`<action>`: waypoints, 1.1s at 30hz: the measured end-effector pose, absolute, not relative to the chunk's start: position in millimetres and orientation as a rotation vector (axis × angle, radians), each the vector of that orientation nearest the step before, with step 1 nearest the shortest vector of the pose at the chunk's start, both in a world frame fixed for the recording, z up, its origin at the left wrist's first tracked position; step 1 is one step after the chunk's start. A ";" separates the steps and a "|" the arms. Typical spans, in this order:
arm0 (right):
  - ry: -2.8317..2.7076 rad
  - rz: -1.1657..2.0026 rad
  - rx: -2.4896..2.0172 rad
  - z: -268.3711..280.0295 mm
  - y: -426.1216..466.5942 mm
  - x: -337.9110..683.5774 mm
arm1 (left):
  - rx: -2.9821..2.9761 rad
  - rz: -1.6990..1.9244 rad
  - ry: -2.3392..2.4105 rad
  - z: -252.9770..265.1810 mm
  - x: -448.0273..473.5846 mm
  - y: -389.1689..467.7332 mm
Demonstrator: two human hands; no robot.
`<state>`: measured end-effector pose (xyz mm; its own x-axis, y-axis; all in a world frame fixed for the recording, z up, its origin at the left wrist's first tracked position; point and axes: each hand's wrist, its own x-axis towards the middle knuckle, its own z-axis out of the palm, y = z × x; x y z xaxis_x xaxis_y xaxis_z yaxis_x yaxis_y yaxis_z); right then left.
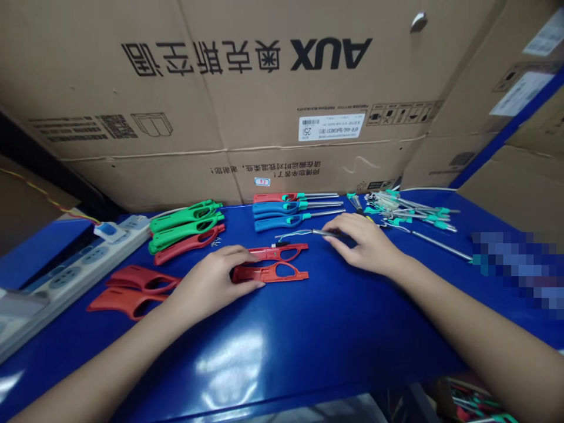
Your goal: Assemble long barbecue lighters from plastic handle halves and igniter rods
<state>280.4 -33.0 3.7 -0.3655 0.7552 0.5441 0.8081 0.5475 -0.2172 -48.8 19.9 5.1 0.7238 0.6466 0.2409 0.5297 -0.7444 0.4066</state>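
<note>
Handle shells of red moulded plastic [269,272], mid-frame, grasped between left hand's [218,277] fingers and thumb: likely light, stiff, slick, best held by broad ends. Slim silver metal tube [322,232], right of centre, pinched in right hand [366,244]; probably fragile at its thin wires [294,233].

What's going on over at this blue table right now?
A person is working with lighter-like parts using both hands. The left hand is curled around two red handle shells lying on the table, while the right hand pinches a slim metal piece near them. Behind the shells, one red and two blue handles with metal rods lie in a row; green handle pieces lie off to the left.
</note>
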 end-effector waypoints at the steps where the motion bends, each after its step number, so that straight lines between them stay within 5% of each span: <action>1: -2.201 -0.083 -1.243 2.6 -33.6 277.9 | 2.606 0.584 0.956 3.3 -47.4 18.1; 17: -2.109 0.571 -1.273 -7.5 -41.4 254.1 | 2.397 1.037 0.726 -14.4 -33.1 -2.3; 24: -2.202 1.095 -1.216 6.3 -46.5 252.2 | 2.319 1.036 0.851 -12.1 -34.1 4.2; 33: -2.318 0.918 -1.164 5.0 -42.7 264.3 | 2.387 0.815 0.832 -10.0 -39.6 13.8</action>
<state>264.3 -42.7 5.0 -0.5803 0.8130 0.0483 0.5594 0.4410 -0.7019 -39.6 13.8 -10.0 0.6375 0.6739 0.3733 0.3874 -0.6992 0.6008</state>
